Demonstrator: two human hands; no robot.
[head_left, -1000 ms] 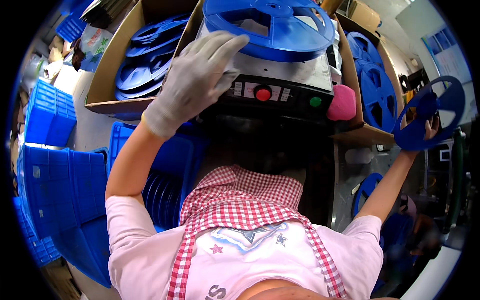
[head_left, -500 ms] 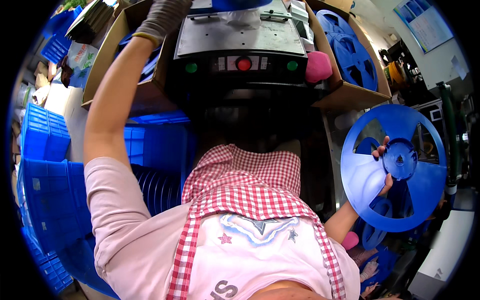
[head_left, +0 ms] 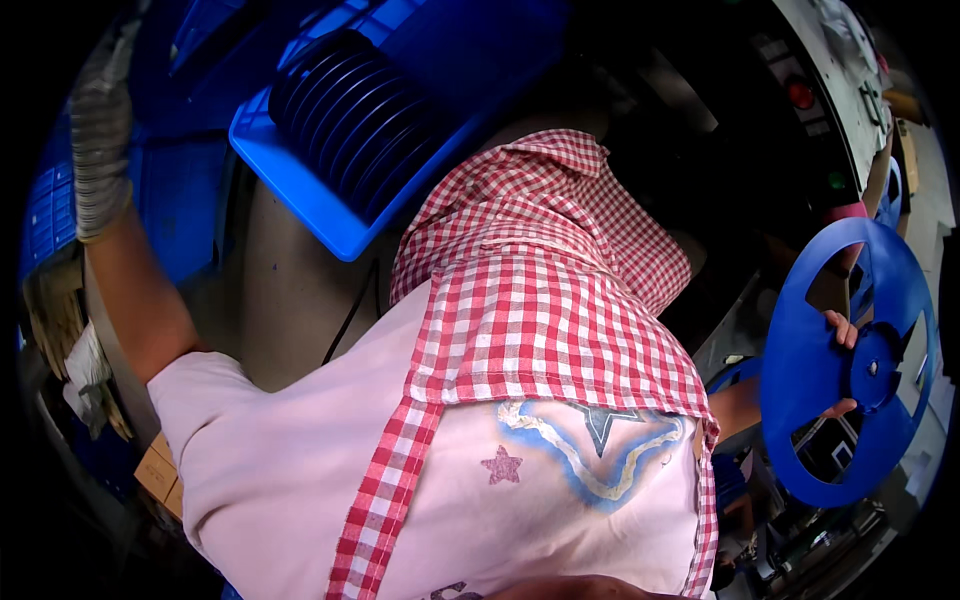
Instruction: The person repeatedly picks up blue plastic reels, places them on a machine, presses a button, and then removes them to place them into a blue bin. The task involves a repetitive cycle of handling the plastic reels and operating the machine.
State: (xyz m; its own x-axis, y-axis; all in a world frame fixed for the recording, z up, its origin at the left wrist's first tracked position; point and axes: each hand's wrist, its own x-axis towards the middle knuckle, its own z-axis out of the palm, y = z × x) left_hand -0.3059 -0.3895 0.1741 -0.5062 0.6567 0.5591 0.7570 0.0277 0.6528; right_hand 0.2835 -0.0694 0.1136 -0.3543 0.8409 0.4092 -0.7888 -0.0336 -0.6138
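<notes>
So, apron (head_left: 540, 320): red-white check, over pale pink shirt (head_left: 290, 480), nearest.
Right hand (head_left: 842, 330): bare, fingers and thumb gripping reel at its hub.
Reel (head_left: 870, 388): blue, spoked, right of apron, tilted.
Left hand (head_left: 100, 150): grey glove, motion-blurred, near blue crates (head_left: 180, 200); can't tell finger state.
Bin (head_left: 290, 190): blue, tilted in view, row of dark discs (head_left: 350, 120) on edge inside.
Floor (head_left: 275, 265): dull grey-brown, black cable (head_left: 350, 320) between bin and shirt.
Cardboard (head_left: 55, 310): left edge, stacked; white bag (head_left: 88, 365) beside.
Machine (head_left: 845, 80): top right, pale metal top, dark front, red button (head_left: 800, 94), green button (head_left: 836, 180).
Room beyond: right rim, bright, cluttered, curved by lens.
</notes>
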